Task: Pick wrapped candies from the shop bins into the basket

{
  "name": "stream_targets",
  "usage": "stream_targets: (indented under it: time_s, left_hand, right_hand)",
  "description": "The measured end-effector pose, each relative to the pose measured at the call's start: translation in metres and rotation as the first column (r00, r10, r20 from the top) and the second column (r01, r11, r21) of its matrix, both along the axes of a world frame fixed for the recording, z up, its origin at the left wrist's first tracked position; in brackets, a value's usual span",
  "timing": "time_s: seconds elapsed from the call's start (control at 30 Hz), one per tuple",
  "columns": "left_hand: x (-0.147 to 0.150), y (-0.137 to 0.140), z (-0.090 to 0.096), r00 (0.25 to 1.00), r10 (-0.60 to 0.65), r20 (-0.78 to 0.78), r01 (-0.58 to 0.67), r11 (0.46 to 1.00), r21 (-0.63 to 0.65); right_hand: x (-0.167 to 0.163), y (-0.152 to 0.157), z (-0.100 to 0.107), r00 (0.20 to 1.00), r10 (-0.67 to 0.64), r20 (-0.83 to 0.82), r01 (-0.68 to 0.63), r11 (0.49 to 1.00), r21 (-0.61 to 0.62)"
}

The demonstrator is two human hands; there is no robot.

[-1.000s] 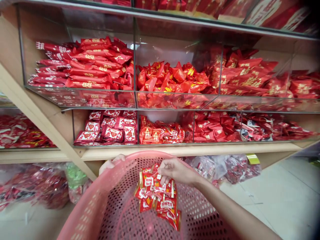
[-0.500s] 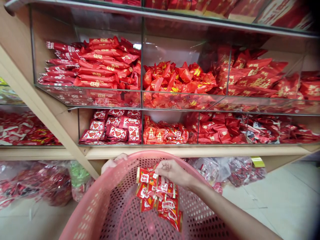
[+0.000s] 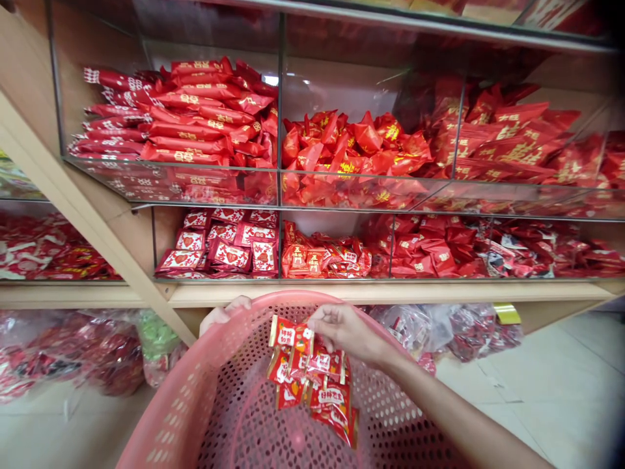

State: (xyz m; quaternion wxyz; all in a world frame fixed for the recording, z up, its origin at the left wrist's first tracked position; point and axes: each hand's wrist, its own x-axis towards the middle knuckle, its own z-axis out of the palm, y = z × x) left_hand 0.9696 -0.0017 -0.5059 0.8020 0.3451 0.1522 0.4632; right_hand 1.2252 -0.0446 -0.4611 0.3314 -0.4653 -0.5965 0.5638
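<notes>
My left hand (image 3: pixel 225 312) is closed over the far left rim of a pink perforated plastic basket (image 3: pixel 163 397). Its fingers wrap the edge; the rest is hidden behind the basket wall. Inside, a small cluster of red-and-gold snack packets (image 3: pixel 332 395) with white printed lettering rests against the far side. My right hand (image 3: pixel 344 332) reaches in from the right, fingers pinched at the upper edge of the cluster. Its fingertips meet the right end of the top-left snack packet (image 3: pixel 288 335); the exact grip is partly hidden by the fingers.
Clear-fronted shelf bins above the basket hold long red wrapped packets (image 3: pixel 195 124), twisted red packets (image 3: pixel 361 143) and white-and-red heart packets (image 3: pixel 229 254). A wooden shelf edge (image 3: pixel 390 293) runs just behind the basket. Clear plastic bags (image 3: pixel 430 329) of goods lie beneath on the tiled floor (image 3: pixel 547 391).
My right hand has risen slightly, and the top-left packet has shifted up a little with it. The view has tilted slightly. My left hand stays on the basket rim.
</notes>
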Motion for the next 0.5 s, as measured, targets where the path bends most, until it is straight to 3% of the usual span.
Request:
stream_targets:
  time_s: [0.2, 0.37, 0.5]
  left_hand:
    - [0.002, -0.002, 0.003, 0.998, -0.064, 0.002, 0.064, 0.997, -0.049]
    - [0.002, -0.001, 0.003, 0.999, -0.049, -0.010, 0.049, 0.996, -0.072]
    - [0.003, 0.000, 0.001, 1.000, 0.009, -0.027, -0.011, 0.997, -0.072]
  right_hand:
    - [0.031, 0.007, 0.003, 0.998, -0.019, 0.052, 0.021, 0.999, -0.036]
    - [0.037, 0.007, -0.006, 0.990, -0.004, 0.140, 0.013, 0.998, -0.061]
    - [0.038, 0.010, -0.019, 0.910, -0.112, 0.400, 0.055, 0.987, 0.151]
